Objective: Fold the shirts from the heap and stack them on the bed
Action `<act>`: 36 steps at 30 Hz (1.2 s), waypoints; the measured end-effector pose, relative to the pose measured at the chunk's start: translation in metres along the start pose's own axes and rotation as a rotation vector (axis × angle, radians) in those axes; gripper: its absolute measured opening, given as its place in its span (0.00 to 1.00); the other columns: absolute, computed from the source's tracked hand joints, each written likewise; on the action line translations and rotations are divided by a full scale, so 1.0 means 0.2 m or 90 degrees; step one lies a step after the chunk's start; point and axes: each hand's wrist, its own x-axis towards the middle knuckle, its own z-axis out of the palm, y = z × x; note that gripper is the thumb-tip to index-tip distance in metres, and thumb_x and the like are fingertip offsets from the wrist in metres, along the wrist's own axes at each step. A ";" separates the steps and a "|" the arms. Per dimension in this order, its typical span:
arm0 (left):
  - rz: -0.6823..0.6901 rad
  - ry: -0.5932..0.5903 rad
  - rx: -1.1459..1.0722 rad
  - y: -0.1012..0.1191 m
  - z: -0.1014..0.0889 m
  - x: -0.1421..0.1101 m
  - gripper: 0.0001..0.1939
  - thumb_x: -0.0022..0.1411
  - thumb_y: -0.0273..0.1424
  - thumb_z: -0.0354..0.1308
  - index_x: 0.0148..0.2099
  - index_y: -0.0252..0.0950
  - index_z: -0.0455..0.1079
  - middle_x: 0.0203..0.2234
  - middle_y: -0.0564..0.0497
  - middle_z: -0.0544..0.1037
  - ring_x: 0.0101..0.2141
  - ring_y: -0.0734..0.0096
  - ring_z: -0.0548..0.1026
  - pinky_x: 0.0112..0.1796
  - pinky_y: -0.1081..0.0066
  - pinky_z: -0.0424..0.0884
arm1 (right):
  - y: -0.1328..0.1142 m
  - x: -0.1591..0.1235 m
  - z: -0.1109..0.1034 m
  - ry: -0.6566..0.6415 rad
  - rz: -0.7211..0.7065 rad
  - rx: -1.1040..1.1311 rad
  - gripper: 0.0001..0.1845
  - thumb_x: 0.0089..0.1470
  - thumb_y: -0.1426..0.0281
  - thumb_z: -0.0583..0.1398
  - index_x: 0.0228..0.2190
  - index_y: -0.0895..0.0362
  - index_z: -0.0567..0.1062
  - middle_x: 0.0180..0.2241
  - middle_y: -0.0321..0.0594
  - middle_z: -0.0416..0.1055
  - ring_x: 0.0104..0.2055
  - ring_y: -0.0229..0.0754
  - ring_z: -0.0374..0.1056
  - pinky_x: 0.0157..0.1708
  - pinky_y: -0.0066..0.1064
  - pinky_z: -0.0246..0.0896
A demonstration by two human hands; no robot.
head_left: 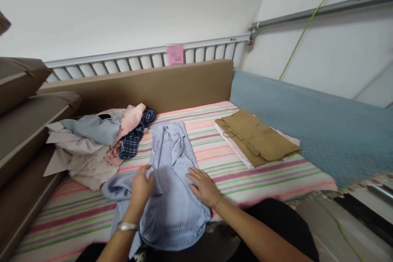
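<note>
A blue-and-white striped shirt (175, 188) lies lengthwise in front of me, its collar end away from me and its lower hem at the bed's near edge. My left hand (143, 184), with a silver bracelet on the wrist, is at the shirt's left side, where cloth is bunched up. Its fingers are curled around a fold of the fabric. On the shirt's right side my right hand (203, 186) rests flat with its fingers spread. The shirt's left part is crumpled beside my left forearm.
A heap of loose clothes (92, 143) lies at the left, beside stacked brown cushions (27, 123). Folded olive-brown garments (260, 135) lie at the right on the striped bedsheet (208, 139). A brown padded panel (172, 86) and a blue-covered bolster (307, 114) border the bed.
</note>
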 end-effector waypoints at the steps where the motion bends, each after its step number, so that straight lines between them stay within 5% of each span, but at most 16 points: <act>1: -0.008 -0.046 -0.012 0.09 0.07 0.01 0.18 0.58 0.31 0.48 0.50 0.31 0.66 0.47 0.42 0.74 0.48 0.65 0.71 0.49 0.71 0.63 | 0.02 -0.01 0.00 0.044 0.009 0.022 0.20 0.58 0.66 0.52 0.51 0.54 0.70 0.57 0.43 0.62 0.61 0.43 0.53 0.61 0.41 0.47; 5: -0.077 -0.106 0.008 0.28 0.30 0.08 0.22 0.57 0.37 0.52 0.51 0.29 0.66 0.40 0.39 0.77 0.42 0.60 0.75 0.40 0.68 0.66 | 0.08 -0.08 -0.03 0.204 0.045 0.076 0.17 0.59 0.70 0.50 0.46 0.55 0.73 0.49 0.46 0.71 0.55 0.45 0.62 0.55 0.44 0.57; 8: -0.118 -0.121 0.019 0.33 0.37 0.16 0.17 0.55 0.39 0.53 0.41 0.31 0.70 0.33 0.39 0.78 0.36 0.57 0.76 0.34 0.67 0.65 | 0.08 -0.14 -0.07 0.175 -0.004 0.066 0.14 0.58 0.69 0.52 0.43 0.54 0.75 0.47 0.44 0.73 0.55 0.46 0.62 0.54 0.47 0.57; 12: -0.110 -0.103 0.004 0.36 0.38 0.20 0.08 0.55 0.32 0.51 0.29 0.36 0.69 0.25 0.46 0.78 0.31 0.64 0.75 0.30 0.71 0.62 | 0.04 -0.18 -0.10 0.055 -0.077 0.067 0.13 0.56 0.67 0.55 0.41 0.52 0.75 0.48 0.39 0.72 0.59 0.47 0.58 0.57 0.48 0.50; 18: -0.062 -0.020 -0.006 0.39 0.33 0.13 0.08 0.59 0.31 0.46 0.34 0.36 0.66 0.25 0.48 0.75 0.28 0.66 0.73 0.30 0.71 0.61 | 0.04 -0.17 -0.10 -0.020 -0.072 0.108 0.15 0.54 0.63 0.57 0.43 0.50 0.74 0.51 0.39 0.70 0.60 0.47 0.56 0.58 0.48 0.46; 22: 0.016 -0.031 -0.028 0.46 0.37 0.09 0.09 0.61 0.30 0.44 0.36 0.36 0.66 0.26 0.48 0.75 0.29 0.68 0.72 0.31 0.71 0.61 | 0.04 -0.17 -0.10 -0.016 -0.059 0.144 0.14 0.52 0.64 0.58 0.42 0.50 0.75 0.50 0.39 0.71 0.59 0.48 0.57 0.58 0.48 0.46; 26: 0.102 -0.102 -0.091 0.51 0.46 0.05 0.09 0.57 0.26 0.48 0.39 0.35 0.68 0.27 0.49 0.75 0.29 0.71 0.73 0.33 0.72 0.65 | 0.05 -0.14 -0.12 0.065 -0.015 0.243 0.11 0.56 0.66 0.55 0.35 0.53 0.77 0.41 0.40 0.76 0.50 0.44 0.66 0.51 0.39 0.57; 31: 0.217 -0.134 -0.133 0.46 0.51 -0.07 0.15 0.57 0.27 0.51 0.48 0.34 0.68 0.40 0.45 0.76 0.42 0.67 0.74 0.45 0.67 0.68 | 0.16 0.06 -0.20 0.158 0.147 0.330 0.17 0.59 0.63 0.51 0.33 0.56 0.77 0.32 0.41 0.76 0.36 0.40 0.70 0.38 0.30 0.64; 36: 0.422 -0.034 0.003 0.33 0.61 -0.26 0.23 0.56 0.33 0.56 0.55 0.41 0.65 0.55 0.44 0.69 0.55 0.54 0.66 0.49 0.55 0.68 | 0.31 0.49 -0.17 0.095 0.245 0.251 0.13 0.55 0.71 0.53 0.33 0.57 0.77 0.31 0.38 0.77 0.32 0.38 0.71 0.34 0.27 0.65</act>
